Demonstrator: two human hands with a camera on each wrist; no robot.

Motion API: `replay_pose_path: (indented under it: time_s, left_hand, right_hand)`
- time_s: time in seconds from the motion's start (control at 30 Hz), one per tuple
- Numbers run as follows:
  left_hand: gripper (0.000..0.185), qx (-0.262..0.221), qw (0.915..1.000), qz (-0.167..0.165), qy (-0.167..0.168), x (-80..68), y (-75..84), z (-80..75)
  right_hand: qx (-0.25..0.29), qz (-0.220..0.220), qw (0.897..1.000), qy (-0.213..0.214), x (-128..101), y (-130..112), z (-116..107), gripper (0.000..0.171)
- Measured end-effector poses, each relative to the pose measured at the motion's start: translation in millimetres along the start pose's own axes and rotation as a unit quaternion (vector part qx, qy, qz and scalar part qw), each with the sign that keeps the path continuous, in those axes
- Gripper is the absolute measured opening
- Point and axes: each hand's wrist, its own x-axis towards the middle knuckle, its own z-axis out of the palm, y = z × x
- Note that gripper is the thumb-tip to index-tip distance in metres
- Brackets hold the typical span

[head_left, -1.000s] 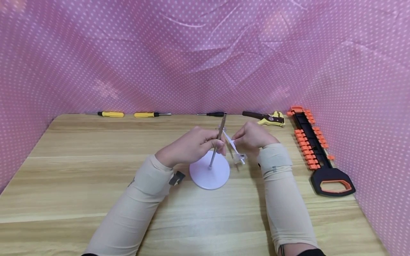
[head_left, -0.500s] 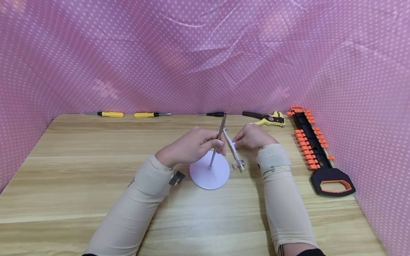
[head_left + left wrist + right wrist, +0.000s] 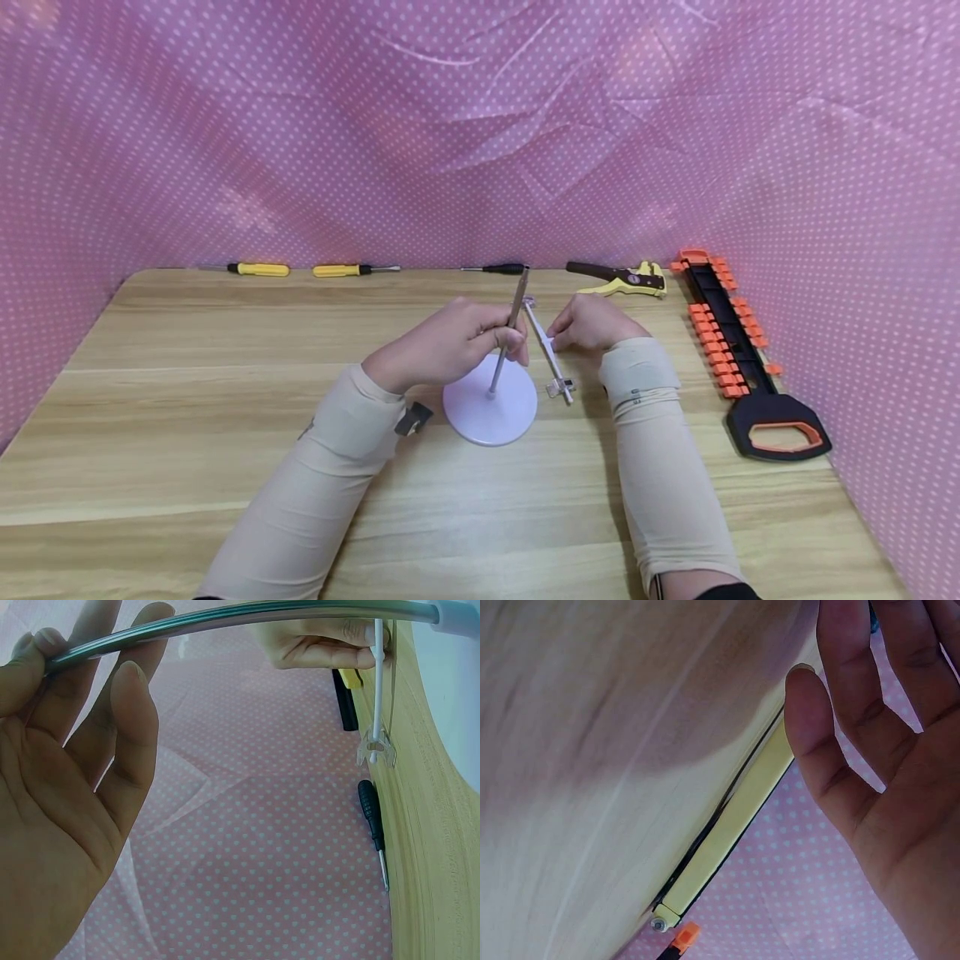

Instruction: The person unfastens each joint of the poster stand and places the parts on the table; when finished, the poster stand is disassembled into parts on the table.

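Observation:
A thin metal rod [image 3: 498,367] rises from a round white base [image 3: 480,423] on the table, leaning slightly. My left hand [image 3: 453,343] grips this rod in its upper part; in the left wrist view the thumb and fingers [image 3: 135,690] hold the rod's end. Right of the rod, my right hand [image 3: 598,323] pinches the middle of a slim white bar [image 3: 555,367]. A clear plastic clip [image 3: 560,387] sits near the bar's near end, and another clear clip [image 3: 375,746] shows at its far end. The right wrist view does not show the pinched spot.
Along the back edge lie two yellow screwdrivers [image 3: 258,269], a black screwdriver [image 3: 504,268] and a yellow-and-black wire stripper [image 3: 630,277] behind my right hand. At the right stands a black rack with orange clips [image 3: 723,325]. A pink dotted cloth [image 3: 375,125] hangs around the table.
The white bar's near end has dropped and swung toward me, and its near clip has turned. My right hand has shifted slightly toward me. The left hand keeps its grip on the rod.

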Motion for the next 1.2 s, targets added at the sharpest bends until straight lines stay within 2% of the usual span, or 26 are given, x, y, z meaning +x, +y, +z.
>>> replay_pose_path:
  time_s: [0.33, 0.8, 1.03, 1.2]
  left_hand:
    - [0.022, -0.001, 1.0, 0.0, 0.001, -0.4, -2.0, 0.6]
    - [0.025, 0.007, 0.9999, -0.01, 0.001, -0.9, -0.7, 0.0]
    - [0.025, 0.007, 1.0, -0.006, 0.002, -0.7, -0.6, 0.1]
    - [0.025, 0.006, 1.0, -0.005, 0.0, -0.6, -0.6, 0.3]
  right_hand:
    - [0.017, 0.016, 1.0, 0.004, -1, -2, 0, 0.02]
    - [0.012, 0.025, 1.0, 0.003, -1, -1, -1, 0.016]
    - [-0.006, 0.008, 1.0, 0.006, -5, -2, -3, 0.018]
    - [0.002, -0.007, 0.999, 0.031, -11, -10, -9, 0.017]
